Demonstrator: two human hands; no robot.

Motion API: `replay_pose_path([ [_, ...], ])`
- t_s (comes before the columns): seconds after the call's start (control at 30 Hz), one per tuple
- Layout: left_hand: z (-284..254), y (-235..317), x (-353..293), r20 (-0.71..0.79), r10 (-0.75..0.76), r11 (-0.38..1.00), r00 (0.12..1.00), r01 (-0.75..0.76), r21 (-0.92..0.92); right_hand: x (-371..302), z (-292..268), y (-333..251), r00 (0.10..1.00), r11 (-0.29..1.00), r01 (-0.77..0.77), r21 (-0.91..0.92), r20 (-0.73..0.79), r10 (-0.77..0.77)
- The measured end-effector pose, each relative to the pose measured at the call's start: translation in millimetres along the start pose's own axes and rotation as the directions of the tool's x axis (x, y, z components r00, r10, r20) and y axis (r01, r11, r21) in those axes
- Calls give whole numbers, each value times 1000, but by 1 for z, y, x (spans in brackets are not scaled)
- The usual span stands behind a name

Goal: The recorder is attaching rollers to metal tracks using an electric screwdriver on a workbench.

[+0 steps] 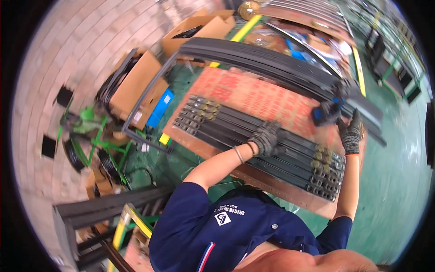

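Two part-open hands [265, 139] [350, 138], left on bars [295, 162]

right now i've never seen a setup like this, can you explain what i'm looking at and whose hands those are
There is no machine here: one person works in grey gloves, seen from a camera on their own head looking down. The wide lens bends straight edges.

Across a brown surface with red print lies a row of dark bars, with metal fittings at both ends. Longer dark strips stretch behind.

The left hand rests on the bars. The right hand is open beside what looks like a drill; blur hides whether they touch.
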State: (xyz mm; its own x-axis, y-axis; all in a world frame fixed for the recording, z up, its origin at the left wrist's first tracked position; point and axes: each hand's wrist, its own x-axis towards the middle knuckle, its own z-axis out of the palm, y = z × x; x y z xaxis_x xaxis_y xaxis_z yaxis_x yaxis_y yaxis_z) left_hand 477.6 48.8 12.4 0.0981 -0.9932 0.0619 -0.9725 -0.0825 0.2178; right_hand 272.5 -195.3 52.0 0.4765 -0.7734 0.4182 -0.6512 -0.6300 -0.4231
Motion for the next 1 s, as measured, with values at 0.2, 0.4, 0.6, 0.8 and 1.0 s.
replay_pose_path([
  [0.2,8,-9,-9,50,-10,999,999,13,-47,76,101,42,995,869,65,491,36,-95],
  [0.4,10,-12,-13,73,-55,994,996,62,-92,94,102,46,980,973,185,-137,95,-173],
  [0.6,4,-10,-1,-22,50,990,999,-52,-130,71,34,30,901,763,140,-631,-238,-363],
  [0.8,13,-23,-1,-34,17,999,999,-18,-38,-14,-75,-90,677,843,26,537,-630,380],
  [1.0,20,-10,3,-95,81,997,992,-82,-10,-138,-145,-38,352,837,69,543,-798,489],
])
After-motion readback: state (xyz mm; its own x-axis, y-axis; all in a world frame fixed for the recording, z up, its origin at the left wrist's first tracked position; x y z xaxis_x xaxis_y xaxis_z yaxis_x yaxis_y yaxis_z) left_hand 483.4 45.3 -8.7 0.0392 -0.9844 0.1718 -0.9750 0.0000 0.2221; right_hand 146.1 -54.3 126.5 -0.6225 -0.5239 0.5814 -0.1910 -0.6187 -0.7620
